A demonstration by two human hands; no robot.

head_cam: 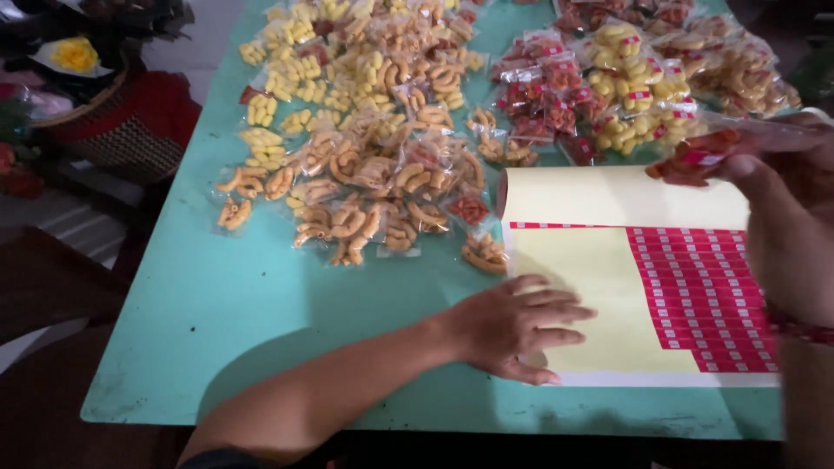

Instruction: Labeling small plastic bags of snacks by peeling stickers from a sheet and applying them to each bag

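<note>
- The left hand [512, 326] lies flat, fingers spread, pressing on the yellow sticker sheet [599, 295] near the front edge of the surface [217, 313].
- One sticker sheet is in view; its top end is curled up, and a block of small red stickers [704, 300], too many to count, covers its right part.
- The right hand [782, 200] hovers over the sheet's right side, fingers pinched on one clear snack bag [704, 152] with reddish pieces and a red sticker.
- Two heaps of small snack bags lie on the surface, neither countable: an unstickered heap [365, 139] of yellow and orange curls across the middle and back, and a stickered heap [625, 78] toward the back right corner.
- One loose bag [483, 252] of curls lies just beside the sheet's left edge.
- One basket [113, 130] stands off the surface's back left corner, with one yellow flower [76, 54] above it.
</note>
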